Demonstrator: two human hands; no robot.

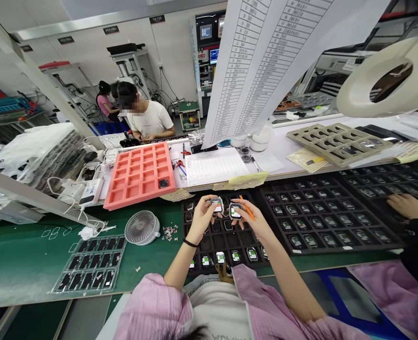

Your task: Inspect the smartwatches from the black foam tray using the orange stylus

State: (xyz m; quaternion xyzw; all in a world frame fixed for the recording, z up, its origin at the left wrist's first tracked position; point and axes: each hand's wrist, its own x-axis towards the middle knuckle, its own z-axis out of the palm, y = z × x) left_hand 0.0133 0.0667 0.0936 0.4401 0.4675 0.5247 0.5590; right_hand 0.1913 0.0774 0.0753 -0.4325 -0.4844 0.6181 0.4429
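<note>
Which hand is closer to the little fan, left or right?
Left. The left hand is to the right of the fan; the right hand is farther right, beyond the left one.

Arms extend forward; hands grip, close together.

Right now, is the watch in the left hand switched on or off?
On: the watch in the left hand has a lit screen showing white and coloured areas.

Pale wall (possibly panelled) behind a green workbench and raised white shelf.
</note>
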